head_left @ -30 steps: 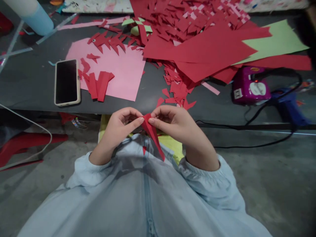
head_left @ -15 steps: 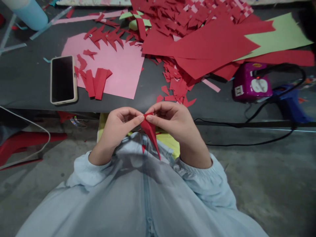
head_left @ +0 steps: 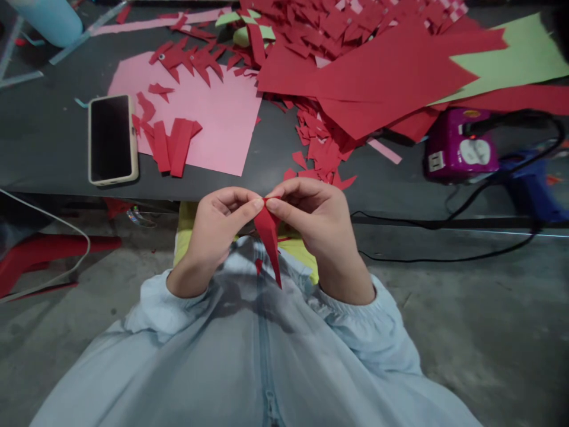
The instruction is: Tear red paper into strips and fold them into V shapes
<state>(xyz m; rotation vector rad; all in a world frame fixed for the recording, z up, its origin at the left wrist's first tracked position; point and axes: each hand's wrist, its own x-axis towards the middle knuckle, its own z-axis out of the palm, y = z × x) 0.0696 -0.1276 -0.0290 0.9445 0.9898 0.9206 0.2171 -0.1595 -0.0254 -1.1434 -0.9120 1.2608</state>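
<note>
A narrow, pointed piece of folded red paper (head_left: pixel 269 237) hangs tip down over my lap. My left hand (head_left: pixel 217 228) pinches its upper end between thumb and index finger. From the other side my right hand (head_left: pixel 317 222) grips the same end, its thumb close beside the left one. The fingers hide the top of the fold. Beyond my hands, several folded red strips (head_left: pixel 178 147) lie on a pink paper sheet (head_left: pixel 217 133), along with a jagged red paper figure (head_left: pixel 171 59) that has a small round eye.
Left on the dark table (head_left: pixel 40 148) lies a phone (head_left: pixel 112 139). Red paper scraps (head_left: pixel 322 142) and large red sheets (head_left: pixel 355 77) spread over the middle and back. At right are a purple power adapter (head_left: pixel 462 145), black cables and a blue glue gun (head_left: pixel 528 187).
The red paper's hanging tip has swung slightly left, and my thumbs have come closer together at its top. My head view has shifted a little.
</note>
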